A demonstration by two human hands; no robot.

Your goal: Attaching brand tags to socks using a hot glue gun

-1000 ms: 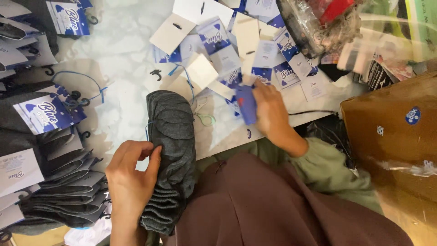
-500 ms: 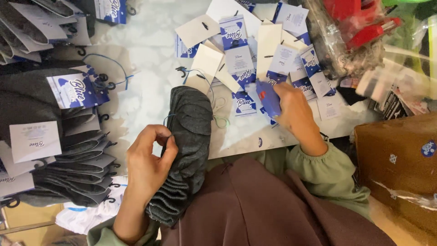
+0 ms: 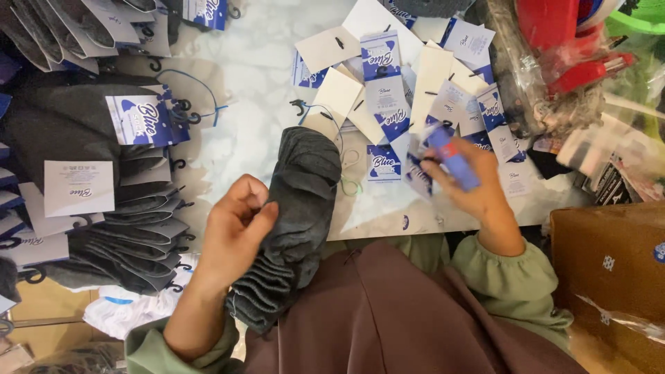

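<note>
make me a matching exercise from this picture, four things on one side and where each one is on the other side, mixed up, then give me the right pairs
Things:
1. dark grey socks
2. blue and white card
3. cardboard box
4. red tool

Places:
A. top right, among clear plastic bags
B. in the right hand
C. bottom right, beside the table
D. pinched by the left hand, hanging over the table edge

Pairs: 1-D, 2-B, 3-C, 4-A
</note>
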